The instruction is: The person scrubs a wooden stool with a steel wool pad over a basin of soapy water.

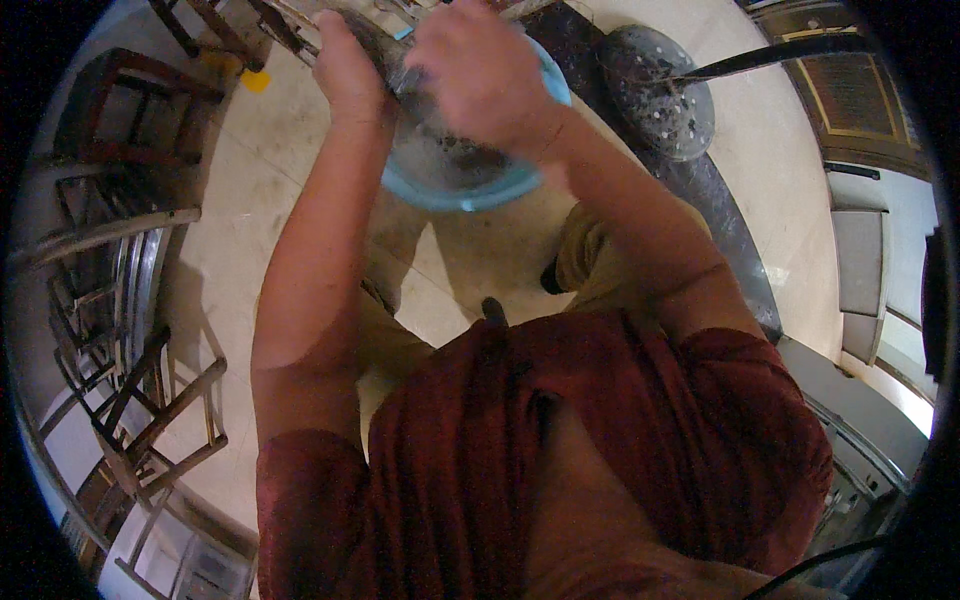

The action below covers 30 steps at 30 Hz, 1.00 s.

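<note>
My left hand (pixel 349 79) is at the top of the view, thumb up, gripping the edge of a dark, dirty-looking object (pixel 361 36) whose full shape is hidden. Beside it, blurred by motion, my right hand (pixel 480 79) is held over a light-blue basin (pixel 465 199). Its fingers are bent near a greyish, shiny bit (pixel 409 79) that I cannot identify. Murky grey liquid (pixel 472 161) with dark specks lies in the basin. Both forearms reach over the basin from below.
A round dark disc (pixel 660 112) with pale spots or holes and a long dark bar (pixel 765 58) lies at right, by a dark slab (pixel 731 225). Metal frames (pixel 142 397) and a dark wooden chair (pixel 131 105) stand left. A yellow piece (pixel 256 80) lies on the tiled floor (pixel 247 172).
</note>
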{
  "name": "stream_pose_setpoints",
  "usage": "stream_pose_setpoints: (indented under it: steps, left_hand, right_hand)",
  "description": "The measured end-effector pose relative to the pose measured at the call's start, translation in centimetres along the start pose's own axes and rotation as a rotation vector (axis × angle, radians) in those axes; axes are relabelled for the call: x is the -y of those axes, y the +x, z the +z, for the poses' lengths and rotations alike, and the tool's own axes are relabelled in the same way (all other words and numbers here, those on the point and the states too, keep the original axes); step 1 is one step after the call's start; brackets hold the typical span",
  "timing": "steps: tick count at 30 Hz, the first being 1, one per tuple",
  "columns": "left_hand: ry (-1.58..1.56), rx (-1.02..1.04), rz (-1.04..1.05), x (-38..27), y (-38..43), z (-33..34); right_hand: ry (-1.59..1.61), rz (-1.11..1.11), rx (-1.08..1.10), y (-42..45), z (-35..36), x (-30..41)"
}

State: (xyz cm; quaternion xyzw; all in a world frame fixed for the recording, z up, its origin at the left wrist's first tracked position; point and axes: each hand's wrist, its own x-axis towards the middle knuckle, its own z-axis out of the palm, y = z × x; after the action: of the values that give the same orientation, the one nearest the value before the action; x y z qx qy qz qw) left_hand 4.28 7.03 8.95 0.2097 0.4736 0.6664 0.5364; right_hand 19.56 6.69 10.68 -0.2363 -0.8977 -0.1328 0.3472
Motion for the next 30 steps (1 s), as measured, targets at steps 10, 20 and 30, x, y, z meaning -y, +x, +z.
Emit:
stream_pose_setpoints:
  steps: [10,20,30]
  left_hand:
    - [-0.033,0.039,-0.015,-1.8,-2.1,1.0]
    - [0.086,-0.167,0.062,-0.4,-1.3,1.6]
    - [0.041,-0.159,0.108,-0.3,-0.3,1.2]
  right_hand:
    - [0.223,0.036,-0.105,0.7,-0.6,1.3]
    - [-0.162,0.486,0.618,1.2,-1.0,-1.3]
    - [-0.054,0.482,0.21,0.0,-2.8,-4.4]
